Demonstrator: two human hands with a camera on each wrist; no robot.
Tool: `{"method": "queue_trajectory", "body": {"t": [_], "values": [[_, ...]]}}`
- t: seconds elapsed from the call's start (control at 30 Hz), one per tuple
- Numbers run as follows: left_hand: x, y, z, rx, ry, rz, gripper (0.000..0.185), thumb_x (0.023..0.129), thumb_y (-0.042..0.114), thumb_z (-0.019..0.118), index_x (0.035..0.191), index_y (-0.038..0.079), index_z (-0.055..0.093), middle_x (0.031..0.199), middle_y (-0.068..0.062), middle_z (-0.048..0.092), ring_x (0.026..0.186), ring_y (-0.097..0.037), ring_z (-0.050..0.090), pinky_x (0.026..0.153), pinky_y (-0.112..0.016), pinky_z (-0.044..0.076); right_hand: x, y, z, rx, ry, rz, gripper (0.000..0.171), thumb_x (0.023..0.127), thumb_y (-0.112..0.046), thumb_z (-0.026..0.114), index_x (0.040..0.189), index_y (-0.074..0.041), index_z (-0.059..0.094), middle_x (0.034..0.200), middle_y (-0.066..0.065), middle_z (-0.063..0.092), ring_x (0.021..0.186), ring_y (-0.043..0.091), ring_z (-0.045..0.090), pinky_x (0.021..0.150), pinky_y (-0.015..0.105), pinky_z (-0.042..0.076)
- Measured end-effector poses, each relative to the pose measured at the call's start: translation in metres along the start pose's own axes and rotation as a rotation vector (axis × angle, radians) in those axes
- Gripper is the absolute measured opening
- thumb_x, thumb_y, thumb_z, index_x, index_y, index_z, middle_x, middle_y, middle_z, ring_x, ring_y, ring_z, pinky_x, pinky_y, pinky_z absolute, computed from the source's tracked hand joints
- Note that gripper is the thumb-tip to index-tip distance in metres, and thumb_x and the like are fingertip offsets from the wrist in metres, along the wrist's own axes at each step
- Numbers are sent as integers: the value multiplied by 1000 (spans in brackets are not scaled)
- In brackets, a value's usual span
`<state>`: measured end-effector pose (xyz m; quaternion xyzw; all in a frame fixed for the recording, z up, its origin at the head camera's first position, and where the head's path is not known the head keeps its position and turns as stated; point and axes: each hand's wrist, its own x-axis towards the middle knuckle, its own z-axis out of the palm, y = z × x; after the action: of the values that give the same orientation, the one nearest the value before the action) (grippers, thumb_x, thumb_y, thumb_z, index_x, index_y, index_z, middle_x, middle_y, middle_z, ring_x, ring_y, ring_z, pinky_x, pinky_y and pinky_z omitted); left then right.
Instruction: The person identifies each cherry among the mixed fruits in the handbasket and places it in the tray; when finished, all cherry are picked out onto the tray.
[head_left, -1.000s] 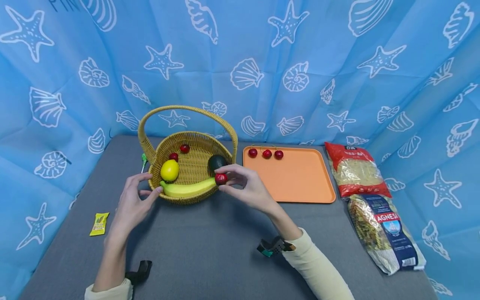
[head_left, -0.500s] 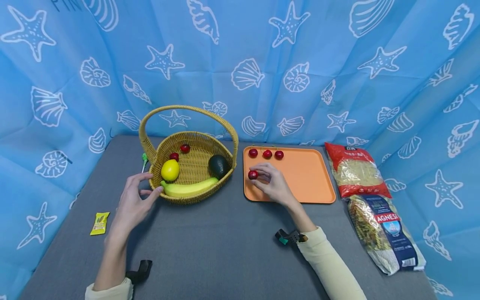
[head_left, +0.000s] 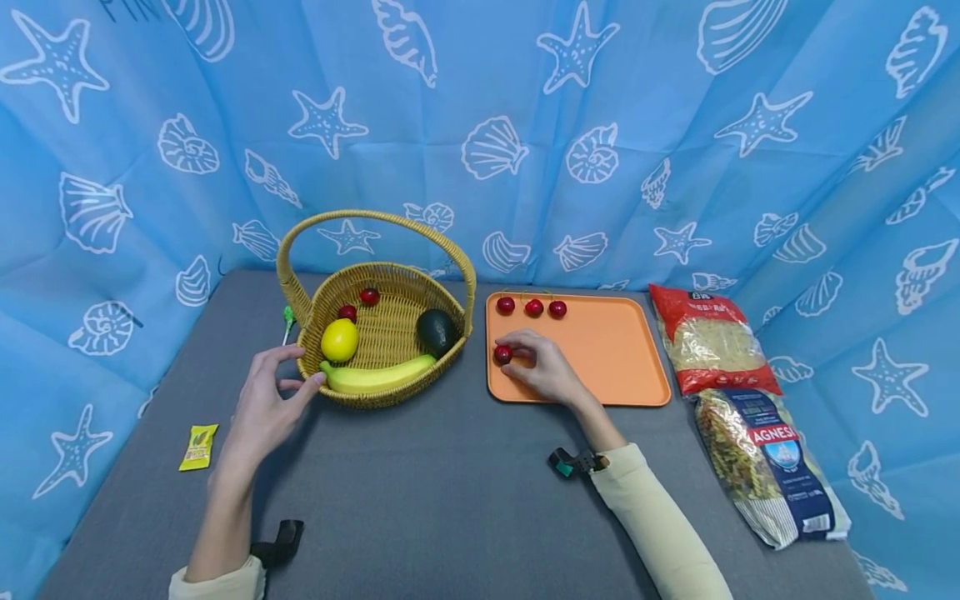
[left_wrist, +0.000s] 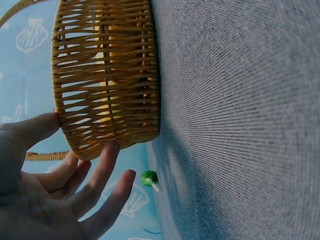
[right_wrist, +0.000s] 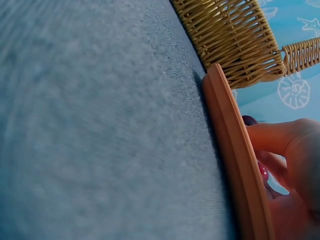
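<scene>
My left hand [head_left: 273,404] holds the rim of the wicker basket [left_wrist: 107,75] at its left end, thumb on the rim and fingertips against the woven side. Inside the basket are a banana [head_left: 378,377], a lemon [head_left: 340,340], an avocado [head_left: 437,332] and two cherries, one at the back [head_left: 369,297] and one beside the lemon. Over the left front part of the orange tray [head_left: 600,358], my right hand [head_left: 543,367] pinches a dark red cherry [head_left: 502,355] between thumb and fingers. Three more cherries [head_left: 533,308] with stems lie in a row along the tray's back edge.
Right of the tray lie a red-and-clear food bag [head_left: 712,340] and an Agnesi pasta bag [head_left: 772,462]. A small yellow packet [head_left: 198,447] is at the left. Behind the basket's left side lies a green lollipop [left_wrist: 149,178]. A blue curtain [head_left: 480,100] hangs behind.
My right hand has carried the cherry rightward from above the basket's front right to the tray, then lowered it slightly. My left hand has stayed at the basket's rim.
</scene>
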<state>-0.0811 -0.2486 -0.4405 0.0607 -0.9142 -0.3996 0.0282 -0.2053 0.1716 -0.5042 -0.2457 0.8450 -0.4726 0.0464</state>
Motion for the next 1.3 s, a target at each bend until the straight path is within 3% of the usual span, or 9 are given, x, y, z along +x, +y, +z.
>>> {"method": "queue_trajectory", "body": {"t": [0.37, 0.57, 0.67, 0.8, 0.93, 1.13, 1.3], "values": [[0, 0, 1, 2, 3, -7, 64, 108, 36, 69, 157, 1, 47, 164, -29, 37, 119, -48, 66, 94, -62, 59, -8, -13, -5, 71, 18, 0, 47, 95, 3, 80, 140, 3, 66, 143, 22, 66, 133, 41, 68, 115, 52, 54], [1, -1, 0, 2, 5, -6, 63, 108, 36, 69, 157, 2, 47, 163, -28, 38, 119, -47, 66, 90, -57, 61, -11, -49, -8, 138, 62, -98, 41, 97, 2, 77, 137, 5, 67, 136, 31, 67, 119, 44, 69, 110, 57, 57], [1, -2, 0, 4, 13, 4, 62, 108, 36, 69, 156, 2, 48, 163, -28, 39, 118, -46, 67, 88, -54, 61, -8, -73, -6, 158, 42, -153, 38, 96, 1, 78, 133, 3, 70, 130, 27, 70, 110, 36, 72, 105, 46, 62], [1, -2, 0, 1, 15, 9, 62, 108, 36, 69, 156, 3, 48, 163, -28, 39, 117, -46, 67, 89, -56, 61, 5, -96, 4, 220, -25, -223, 37, 97, 4, 76, 133, 7, 69, 130, 28, 69, 110, 38, 71, 101, 36, 63], [1, -2, 0, 3, 10, 7, 63, 108, 36, 69, 157, 3, 48, 162, -28, 39, 118, -46, 67, 90, -55, 60, 24, -112, 19, 271, -87, -253, 36, 98, 3, 74, 133, 6, 68, 130, 28, 67, 114, 46, 69, 104, 46, 61], [1, -2, 0, -6, 2, -4, 65, 107, 37, 70, 157, 2, 47, 163, -28, 38, 119, -46, 66, 93, -60, 60, 58, -131, 53, 211, -98, -246, 31, 100, 0, 74, 130, 4, 71, 127, 22, 71, 111, 35, 74, 101, 39, 64], [1, -2, 1, -9, 4, -5, 64, 107, 35, 70, 157, 2, 46, 163, -28, 38, 119, -47, 67, 95, -61, 59, 90, -136, 77, 154, -105, -175, 31, 101, -2, 73, 131, 5, 70, 131, 25, 71, 114, 34, 75, 100, 32, 63]]}}
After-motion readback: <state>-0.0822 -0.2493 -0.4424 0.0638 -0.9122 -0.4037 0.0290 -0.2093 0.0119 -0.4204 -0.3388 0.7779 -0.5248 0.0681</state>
